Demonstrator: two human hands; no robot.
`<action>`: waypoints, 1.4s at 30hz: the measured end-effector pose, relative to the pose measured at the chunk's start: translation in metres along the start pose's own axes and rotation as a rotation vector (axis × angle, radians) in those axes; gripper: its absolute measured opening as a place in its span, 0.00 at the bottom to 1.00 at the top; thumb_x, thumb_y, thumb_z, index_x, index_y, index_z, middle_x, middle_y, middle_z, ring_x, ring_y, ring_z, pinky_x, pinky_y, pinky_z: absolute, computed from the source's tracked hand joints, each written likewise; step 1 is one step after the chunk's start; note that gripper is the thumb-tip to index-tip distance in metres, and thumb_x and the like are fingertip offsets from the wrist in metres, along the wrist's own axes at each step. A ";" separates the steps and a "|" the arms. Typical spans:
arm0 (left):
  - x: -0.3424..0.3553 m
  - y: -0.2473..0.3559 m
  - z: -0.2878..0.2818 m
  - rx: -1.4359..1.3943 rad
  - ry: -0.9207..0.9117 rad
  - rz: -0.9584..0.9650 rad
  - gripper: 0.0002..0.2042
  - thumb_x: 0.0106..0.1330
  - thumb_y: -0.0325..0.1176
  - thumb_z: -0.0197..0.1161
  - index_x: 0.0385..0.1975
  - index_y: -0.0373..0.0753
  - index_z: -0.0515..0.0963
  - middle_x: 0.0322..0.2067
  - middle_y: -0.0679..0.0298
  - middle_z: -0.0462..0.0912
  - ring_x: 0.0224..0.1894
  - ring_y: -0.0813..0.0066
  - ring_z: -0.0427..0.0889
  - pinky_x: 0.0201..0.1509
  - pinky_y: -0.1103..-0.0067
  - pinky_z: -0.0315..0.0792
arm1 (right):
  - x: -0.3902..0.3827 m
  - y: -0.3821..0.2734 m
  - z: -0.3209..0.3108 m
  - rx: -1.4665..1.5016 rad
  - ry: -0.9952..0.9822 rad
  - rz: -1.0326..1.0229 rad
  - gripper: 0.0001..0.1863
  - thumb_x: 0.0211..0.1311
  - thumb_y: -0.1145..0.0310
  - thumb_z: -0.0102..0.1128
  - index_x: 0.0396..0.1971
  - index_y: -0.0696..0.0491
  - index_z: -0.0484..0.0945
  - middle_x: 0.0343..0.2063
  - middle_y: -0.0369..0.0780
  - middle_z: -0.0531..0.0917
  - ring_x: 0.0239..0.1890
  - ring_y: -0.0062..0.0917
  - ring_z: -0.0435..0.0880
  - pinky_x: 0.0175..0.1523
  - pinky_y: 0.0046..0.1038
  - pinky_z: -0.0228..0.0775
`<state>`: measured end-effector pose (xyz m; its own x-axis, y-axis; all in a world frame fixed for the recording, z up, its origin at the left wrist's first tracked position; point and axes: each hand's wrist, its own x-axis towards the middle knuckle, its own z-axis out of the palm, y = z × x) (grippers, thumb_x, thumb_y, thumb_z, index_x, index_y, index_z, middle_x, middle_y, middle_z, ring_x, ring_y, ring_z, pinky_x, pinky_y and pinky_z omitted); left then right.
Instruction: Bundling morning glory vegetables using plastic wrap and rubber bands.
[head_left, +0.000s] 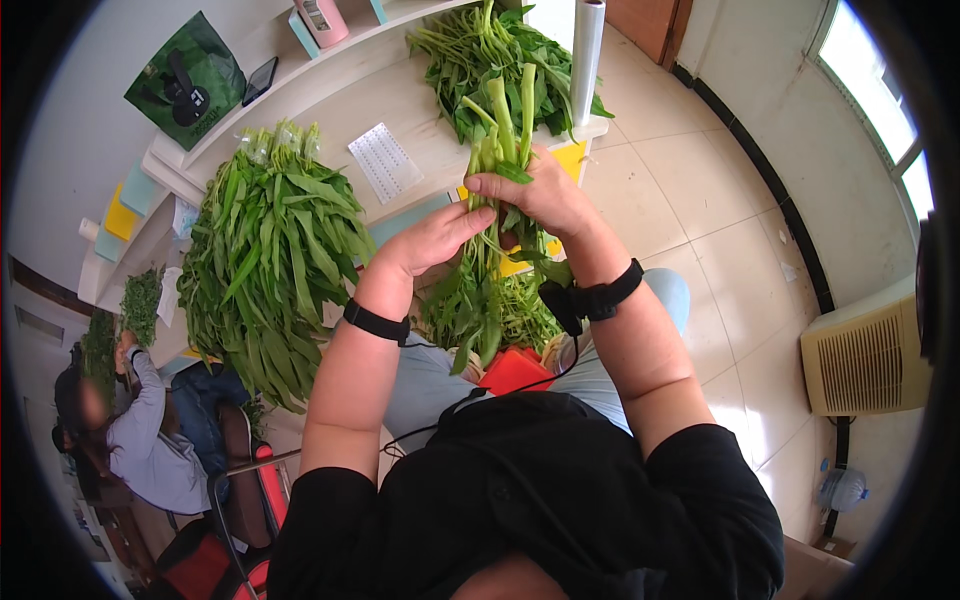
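Note:
Upright before me is a bunch of water spinach (505,125), its thick cut stems pointing up and its leaves hanging down over my lap. My right hand (545,195) wraps round the stems, thumb across the front. From the other side my left hand (438,236) closes on the same bunch just below, its fingertips partly hidden among the stems. On the desk to my left lies a big heap of leafy greens (275,250), stem ends bundled in clear wrap. Another pile of greens (565,75) lies at the far end. More loose leaves (530,310) sit low between my knees.
A label sheet (385,162) lies on the desk (345,105). The shelf holds a green bag (188,85), a phone (261,80) and a pink bottle (322,20). A white roll (588,60) stands at the desk's corner. Another person (150,430) handles greens at left.

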<state>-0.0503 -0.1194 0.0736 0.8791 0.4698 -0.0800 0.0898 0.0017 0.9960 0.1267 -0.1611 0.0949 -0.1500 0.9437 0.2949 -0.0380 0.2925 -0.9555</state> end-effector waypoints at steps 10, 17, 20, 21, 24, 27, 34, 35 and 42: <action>0.017 -0.021 0.006 -0.157 0.219 0.108 0.12 0.59 0.34 0.63 0.40 0.38 0.73 0.32 0.68 0.76 0.31 0.80 0.76 0.37 0.82 0.72 | 0.015 0.009 -0.001 -0.193 -0.007 0.010 0.14 0.53 0.65 0.66 0.34 0.57 0.76 0.27 0.35 0.79 0.32 0.19 0.76 0.37 0.24 0.68; 0.011 -0.025 -0.022 -0.354 0.514 0.145 0.11 0.62 0.38 0.60 0.33 0.36 0.72 0.26 0.67 0.74 0.25 0.79 0.71 0.30 0.82 0.68 | 0.011 0.020 -0.004 -0.072 0.161 0.080 0.22 0.64 0.49 0.50 0.38 0.57 0.70 0.22 0.34 0.71 0.26 0.19 0.69 0.33 0.23 0.64; 0.015 -0.009 -0.014 -0.274 0.546 0.250 0.09 0.63 0.37 0.60 0.30 0.38 0.71 0.23 0.69 0.68 0.23 0.79 0.69 0.32 0.79 0.70 | 0.011 0.033 -0.003 -0.021 0.200 0.111 0.21 0.64 0.51 0.49 0.38 0.57 0.70 0.23 0.35 0.73 0.26 0.19 0.70 0.32 0.23 0.64; 0.017 -0.010 -0.014 -0.276 0.546 0.255 0.10 0.62 0.36 0.61 0.33 0.37 0.72 0.24 0.69 0.68 0.23 0.79 0.69 0.31 0.79 0.69 | 0.012 0.036 -0.001 -0.017 0.197 0.114 0.21 0.64 0.51 0.49 0.38 0.57 0.70 0.23 0.35 0.73 0.26 0.19 0.70 0.32 0.23 0.64; 0.021 -0.010 -0.009 -0.278 0.621 0.242 0.11 0.62 0.37 0.61 0.37 0.36 0.74 0.25 0.70 0.69 0.23 0.79 0.69 0.30 0.80 0.68 | 0.015 0.037 0.008 0.035 0.260 0.063 0.17 0.65 0.56 0.51 0.37 0.57 0.70 0.24 0.35 0.74 0.28 0.19 0.71 0.34 0.23 0.65; 0.019 -0.006 -0.004 -0.255 0.656 0.231 0.14 0.61 0.37 0.62 0.42 0.36 0.75 0.26 0.71 0.70 0.27 0.81 0.69 0.28 0.82 0.66 | 0.013 0.031 0.017 0.104 0.364 0.037 0.12 0.64 0.63 0.53 0.37 0.57 0.70 0.26 0.36 0.76 0.27 0.19 0.73 0.33 0.22 0.67; 0.023 -0.016 0.001 -0.209 0.616 0.202 0.17 0.60 0.41 0.63 0.45 0.40 0.76 0.33 0.73 0.74 0.32 0.85 0.69 0.27 0.85 0.62 | 0.012 0.024 0.026 0.361 0.403 0.032 0.09 0.61 0.71 0.55 0.37 0.59 0.70 0.28 0.38 0.77 0.25 0.20 0.76 0.26 0.22 0.72; 0.023 -0.018 0.001 -0.204 0.624 0.192 0.17 0.60 0.42 0.64 0.45 0.41 0.76 0.34 0.73 0.75 0.32 0.85 0.69 0.27 0.85 0.62 | 0.010 0.021 0.029 0.295 0.413 0.035 0.08 0.60 0.72 0.55 0.37 0.59 0.70 0.28 0.39 0.78 0.26 0.21 0.77 0.26 0.22 0.72; 0.022 0.002 0.016 -0.186 0.656 0.216 0.17 0.63 0.45 0.59 0.46 0.42 0.77 0.35 0.75 0.76 0.33 0.87 0.68 0.28 0.86 0.61 | 0.008 0.022 0.035 0.338 0.453 0.002 0.09 0.60 0.72 0.56 0.39 0.59 0.71 0.33 0.37 0.79 0.34 0.19 0.77 0.37 0.22 0.72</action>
<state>-0.0237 -0.1229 0.0734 0.4002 0.9107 0.1028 -0.1871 -0.0287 0.9819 0.0898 -0.1522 0.0764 0.2857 0.9382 0.1953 -0.3642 0.2947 -0.8835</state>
